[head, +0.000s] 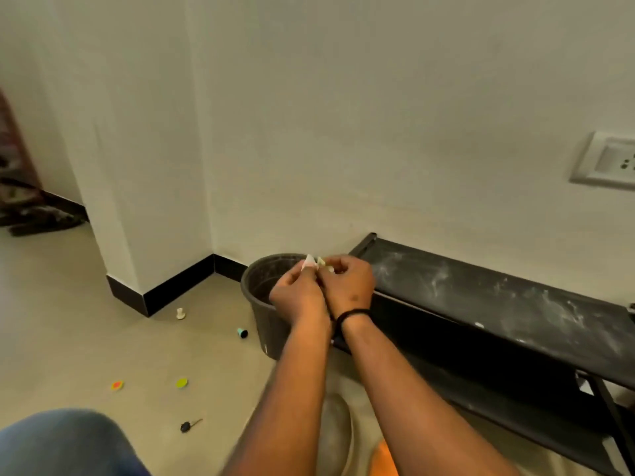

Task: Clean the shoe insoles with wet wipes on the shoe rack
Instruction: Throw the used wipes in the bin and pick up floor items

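My left hand (298, 294) and my right hand (348, 282) are held together over the rim of a dark bucket (261, 314). Both pinch a small crumpled white wet wipe (313, 262) between their fingertips. A black band circles my right wrist. The black shoe rack (498, 300) stands against the wall to the right, its top shelf streaked with white dust. Below my forearms a pale insole (335, 438) lies on the floor, partly hidden by my arms. An orange item (383, 458) lies beside it.
Small items are scattered on the beige floor: a white piece (180, 313), a teal cap (242, 333), a green disc (181, 383), an orange disc (117, 385), a black key (188, 426). A wall socket (608, 163) is at the right. My knee (65, 444) fills the lower left.
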Motion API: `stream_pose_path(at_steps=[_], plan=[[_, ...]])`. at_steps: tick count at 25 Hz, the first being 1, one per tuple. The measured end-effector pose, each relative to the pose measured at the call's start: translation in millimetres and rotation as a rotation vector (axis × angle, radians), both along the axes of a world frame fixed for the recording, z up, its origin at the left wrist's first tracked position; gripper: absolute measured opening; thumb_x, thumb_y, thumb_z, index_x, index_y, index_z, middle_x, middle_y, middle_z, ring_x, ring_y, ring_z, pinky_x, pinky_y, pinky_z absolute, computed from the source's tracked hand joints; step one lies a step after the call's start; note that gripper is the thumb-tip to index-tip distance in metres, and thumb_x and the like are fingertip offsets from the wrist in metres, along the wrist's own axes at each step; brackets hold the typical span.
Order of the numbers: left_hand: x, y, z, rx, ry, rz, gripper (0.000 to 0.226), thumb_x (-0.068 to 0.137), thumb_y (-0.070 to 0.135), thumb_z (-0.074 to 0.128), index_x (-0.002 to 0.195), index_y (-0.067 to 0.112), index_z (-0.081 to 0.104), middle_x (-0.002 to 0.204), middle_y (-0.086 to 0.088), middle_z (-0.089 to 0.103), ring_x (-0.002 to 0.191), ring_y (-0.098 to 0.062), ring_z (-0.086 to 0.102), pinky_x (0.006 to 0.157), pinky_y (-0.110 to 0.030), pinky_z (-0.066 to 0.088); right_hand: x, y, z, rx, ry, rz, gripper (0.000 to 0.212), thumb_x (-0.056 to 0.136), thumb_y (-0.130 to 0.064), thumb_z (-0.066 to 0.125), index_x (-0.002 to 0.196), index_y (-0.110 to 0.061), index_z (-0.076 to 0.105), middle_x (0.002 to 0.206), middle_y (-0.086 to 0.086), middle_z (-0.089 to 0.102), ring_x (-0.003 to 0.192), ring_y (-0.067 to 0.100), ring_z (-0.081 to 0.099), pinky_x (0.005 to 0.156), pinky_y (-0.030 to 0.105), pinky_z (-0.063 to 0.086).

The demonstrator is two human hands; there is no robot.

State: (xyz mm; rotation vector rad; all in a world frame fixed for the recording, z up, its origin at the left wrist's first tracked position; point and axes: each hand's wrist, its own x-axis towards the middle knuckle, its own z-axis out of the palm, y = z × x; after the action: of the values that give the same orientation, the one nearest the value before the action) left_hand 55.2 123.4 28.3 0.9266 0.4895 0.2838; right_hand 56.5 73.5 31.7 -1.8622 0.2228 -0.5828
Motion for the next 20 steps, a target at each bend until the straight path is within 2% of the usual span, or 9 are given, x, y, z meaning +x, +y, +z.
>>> stream_pose_path(at_steps=[2,4,7,10,12,14,17,20], plan=[[45.4,21.4,28.1,0.033,0.011,-0.067,0.044,0.085,0.016,0.077,0.125,0.003,0.064,0.117,-0.015,0.069,0.107,-0.030,0.067,0.097,-0.044,0.054,47.9,5.9,36.1,-0.020,0.087,0.045,0.018,0.081,-0.013,0.076,0.099,-0.010,0.076,0.100,0.005,0.075,0.095,0.018,0.069,0.084,0.025,0.054],[82.6,42.1,48.1,0.061,0.073,-0.185,0.058,0.087,0.015,0.074,0.138,0.002,0.050,0.135,-0.018,0.055,0.123,-0.035,0.055,0.105,-0.043,0.048,82.7,5.2,66.3,-0.036,0.227,0.124,0.031,0.081,-0.012,0.077,0.110,-0.005,0.071,0.110,0.009,0.071,0.104,0.024,0.066,0.081,0.023,0.050],[105.9,59.8,44.2,0.090,0.215,-0.279,0.058,0.091,0.010,0.066,0.143,0.002,0.042,0.145,-0.020,0.045,0.130,-0.039,0.048,0.096,-0.044,0.049,101.0,4.5,73.8,-0.165,0.297,0.170,0.028,0.083,-0.008,0.074,0.110,-0.002,0.067,0.111,0.013,0.069,0.098,0.026,0.067,0.073,0.025,0.051],[97.4,43.3,12.2,0.042,0.245,-0.262,0.045,0.093,0.004,0.056,0.138,0.000,0.048,0.146,-0.020,0.047,0.133,-0.035,0.049,0.096,-0.040,0.048,95.1,-0.2,55.0,-0.189,0.294,0.199,0.018,0.081,-0.003,0.073,0.099,0.000,0.071,0.098,0.013,0.072,0.088,0.026,0.071,0.079,0.034,0.060],[88.1,29.2,-9.0,0.004,0.260,-0.232,0.041,0.093,0.004,0.054,0.134,0.000,0.053,0.137,-0.017,0.057,0.122,-0.030,0.059,0.094,-0.035,0.051,86.3,-9.4,46.5,-0.157,0.280,0.207,0.009,0.080,0.000,0.073,0.089,0.001,0.074,0.090,0.013,0.073,0.084,0.025,0.072,0.078,0.039,0.061],[75.7,16.4,-17.6,-0.029,0.269,-0.141,0.025,0.093,0.003,0.058,0.117,-0.002,0.063,0.108,-0.015,0.069,0.092,-0.023,0.069,0.076,-0.029,0.058,74.1,-21.4,43.8,-0.107,0.252,0.197,0.004,0.081,0.001,0.072,0.080,-0.003,0.074,0.085,0.011,0.073,0.081,0.024,0.073,0.077,0.038,0.062],[44.2,-13.7,-1.8,-0.002,0.196,-0.123,0.006,0.092,0.001,0.060,0.092,0.002,0.066,0.074,-0.008,0.067,0.061,-0.014,0.063,0.063,-0.028,0.058,46.1,-36.6,43.7,0.049,0.197,0.173,0.013,0.083,0.002,0.069,0.075,-0.008,0.071,0.080,0.011,0.073,0.076,0.025,0.074,0.074,0.039,0.062],[8.7,-55.6,15.5,-0.026,0.096,-0.163,0.021,0.088,-0.002,0.058,0.069,0.004,0.066,0.058,-0.006,0.064,0.052,-0.016,0.061,0.053,-0.028,0.053,12.2,-59.5,41.9,0.028,0.072,0.105,0.015,0.084,-0.003,0.068,0.077,-0.016,0.070,0.081,0.007,0.074,0.078,0.020,0.073,0.076,0.033,0.061]])
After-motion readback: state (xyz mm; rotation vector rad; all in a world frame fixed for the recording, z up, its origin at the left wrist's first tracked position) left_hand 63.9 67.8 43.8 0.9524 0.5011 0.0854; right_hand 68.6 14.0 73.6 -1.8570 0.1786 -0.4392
